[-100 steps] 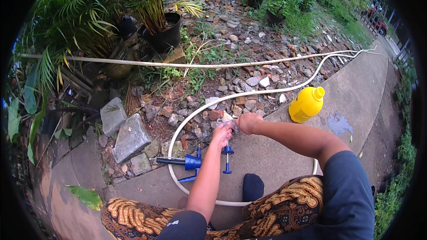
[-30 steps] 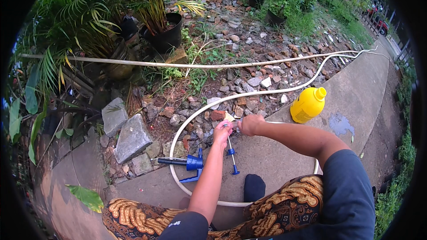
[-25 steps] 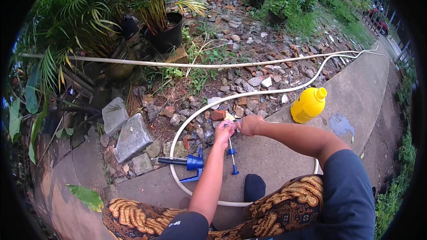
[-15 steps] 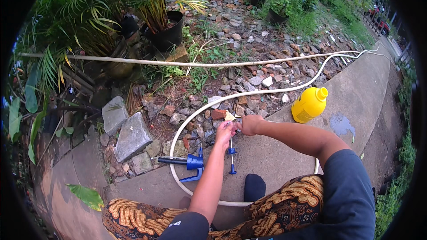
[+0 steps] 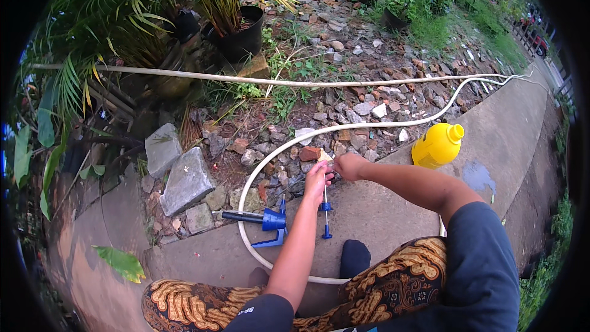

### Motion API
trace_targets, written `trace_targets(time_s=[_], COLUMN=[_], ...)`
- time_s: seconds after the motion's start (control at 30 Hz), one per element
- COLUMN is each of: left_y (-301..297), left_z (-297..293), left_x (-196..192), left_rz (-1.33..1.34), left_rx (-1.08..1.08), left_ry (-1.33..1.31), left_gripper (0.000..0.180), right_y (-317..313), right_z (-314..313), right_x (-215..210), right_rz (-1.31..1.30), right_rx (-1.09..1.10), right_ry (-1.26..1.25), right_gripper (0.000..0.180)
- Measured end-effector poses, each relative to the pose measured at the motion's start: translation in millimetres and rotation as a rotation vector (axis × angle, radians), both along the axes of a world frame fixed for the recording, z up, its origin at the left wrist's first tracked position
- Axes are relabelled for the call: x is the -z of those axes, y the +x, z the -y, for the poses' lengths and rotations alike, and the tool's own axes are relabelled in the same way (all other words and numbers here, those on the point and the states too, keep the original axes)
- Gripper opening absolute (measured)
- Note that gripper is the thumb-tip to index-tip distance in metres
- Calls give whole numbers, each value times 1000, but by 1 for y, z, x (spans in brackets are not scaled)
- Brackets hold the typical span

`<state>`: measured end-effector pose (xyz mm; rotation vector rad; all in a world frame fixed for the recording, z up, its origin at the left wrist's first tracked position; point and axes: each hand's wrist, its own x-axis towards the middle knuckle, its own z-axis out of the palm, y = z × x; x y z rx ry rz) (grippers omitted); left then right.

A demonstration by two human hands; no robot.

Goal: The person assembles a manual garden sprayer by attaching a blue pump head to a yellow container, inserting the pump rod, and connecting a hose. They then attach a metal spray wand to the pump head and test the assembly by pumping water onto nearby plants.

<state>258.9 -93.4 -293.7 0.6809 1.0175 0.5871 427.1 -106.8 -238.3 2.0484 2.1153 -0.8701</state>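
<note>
The thin rod (image 5: 325,212) now hangs nearly upright below both hands; earlier it slanted rightward.

yellow jug (image 5: 437,144) on concrete | grey stones (image 5: 186,178) | black plant pot (image 5: 241,35)

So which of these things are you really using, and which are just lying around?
Using:
left hand
right hand
thin rod with blue fittings
blue spray handle
white hose
yellow tank

Lying around:
grey stones
black plant pot
green leaf
</note>
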Motion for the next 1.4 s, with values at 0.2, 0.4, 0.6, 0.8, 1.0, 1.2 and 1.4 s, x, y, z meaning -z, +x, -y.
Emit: trace_targets(time_s=[0.2, 0.4, 0.6, 0.8, 1.0, 1.2, 1.4], left_y=[4, -1, -2, 11, 13, 18, 15], left_z=[0, -8, -4, 3, 2, 5, 6], left_x=[6, 22, 26, 15, 18, 15, 9], left_rz=[-22, -74, -51, -50, -54, -20, 25], left_rx=[-47, -102, -49, -20, 13, -1, 62], left_ry=[23, 65, 3, 14, 47, -4, 5], left_gripper=[33, 32, 32, 33, 32, 29, 26], right_y=[-4, -11, 6, 14, 19, 26, 23], right_z=[-15, -15, -16, -20, -12, -4, -5], right_x=[-5, 10, 19, 23, 26, 12, 7], right_rz=[21, -139, -188, -346, -318, -381, -395], right_rx=[-90, -86, -111, 11, -3, -14, 56], right_ry=[-27, 75, 80, 40, 136, 153, 147], right_gripper=[34, 25, 19, 20, 19, 20, 18])
